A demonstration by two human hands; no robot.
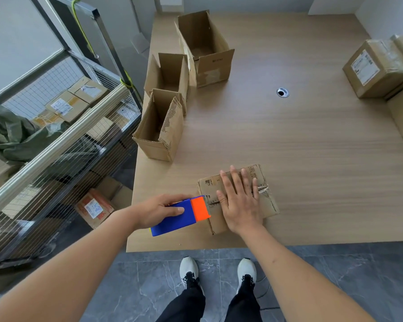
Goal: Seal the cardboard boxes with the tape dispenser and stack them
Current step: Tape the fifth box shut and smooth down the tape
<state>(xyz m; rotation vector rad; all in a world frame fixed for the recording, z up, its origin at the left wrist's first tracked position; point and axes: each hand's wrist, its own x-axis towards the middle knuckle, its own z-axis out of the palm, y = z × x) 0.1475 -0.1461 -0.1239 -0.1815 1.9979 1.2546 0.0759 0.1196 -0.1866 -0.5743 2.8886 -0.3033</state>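
A small closed cardboard box (266,201) lies near the front edge of the wooden table (300,140). My right hand (239,201) presses flat on its top, fingers straight. My left hand (159,209) grips a blue and orange tape dispenser (184,214), whose toothed orange end touches the box's left edge at the centre seam. Three open, empty cardboard boxes stand along the table's left side: a near one (158,126), a middle one (169,75) and a far one (206,47).
Sealed boxes with labels (379,68) sit stacked at the table's right edge. A cable hole (283,92) is in the middle of the table. A wire-mesh cart (56,126) holding parcels stands left of the table. My feet are on grey floor tiles.
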